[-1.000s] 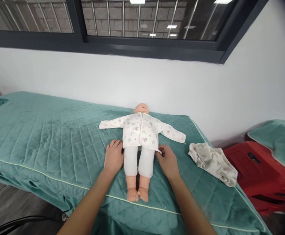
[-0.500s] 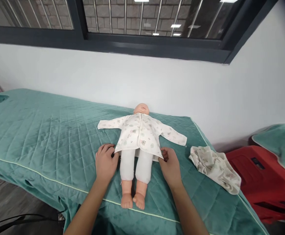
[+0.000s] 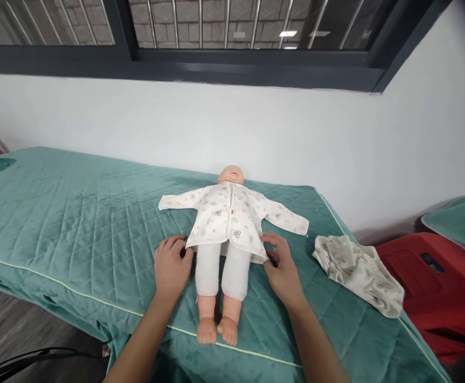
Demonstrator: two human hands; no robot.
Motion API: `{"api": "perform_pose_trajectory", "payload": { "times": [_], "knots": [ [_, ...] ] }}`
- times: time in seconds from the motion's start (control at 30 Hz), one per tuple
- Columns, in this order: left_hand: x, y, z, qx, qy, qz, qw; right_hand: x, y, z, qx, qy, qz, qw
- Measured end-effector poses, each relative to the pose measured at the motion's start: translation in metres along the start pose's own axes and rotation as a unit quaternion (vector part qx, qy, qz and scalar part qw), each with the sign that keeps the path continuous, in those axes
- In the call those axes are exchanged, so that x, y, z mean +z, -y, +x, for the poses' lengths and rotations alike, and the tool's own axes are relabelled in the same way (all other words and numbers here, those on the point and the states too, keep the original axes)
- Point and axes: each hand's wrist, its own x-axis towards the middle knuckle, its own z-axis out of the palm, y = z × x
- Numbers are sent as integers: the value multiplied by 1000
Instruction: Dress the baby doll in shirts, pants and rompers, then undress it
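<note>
A baby doll lies on its back with its feet towards me, its legs white cloth and its feet bare. It wears a white baby shirt with small printed figures, closed down the front, sleeves spread to both sides. My left hand is closed on the hem's left corner, thumb and fingers bent around it. At the right corner of the hem, my right hand pinches the cloth between thumb and fingers; the fingertips are partly hidden.
A green quilted bed cover lies under the doll. Crumpled printed baby clothing rests near the bed's right edge. Beyond it stands a red plastic stool. A white wall and barred window run behind; black cables hang at lower left.
My right hand has shifted slightly right along with the shirt's right hem corner, and its fingers have straightened a little. My left hand stays at the left corner. The view has moved slightly.
</note>
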Motion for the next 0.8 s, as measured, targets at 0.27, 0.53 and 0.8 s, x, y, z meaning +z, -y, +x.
{"api": "perform_pose_trajectory", "payload": {
  "times": [0.27, 0.53, 0.8],
  "knots": [
    [0, 3, 1, -10, -4, -129, 992, -4, -8, 7, 157, -102, 181, 966],
    [-4, -6, 18, -143, 42, -371, 917, -23, -11, 45, 328, -90, 464, 818],
    [22, -30, 85, -298, 216, -703, 608, 1, -37, 100, 277, -42, 522, 805]
  ]
}}
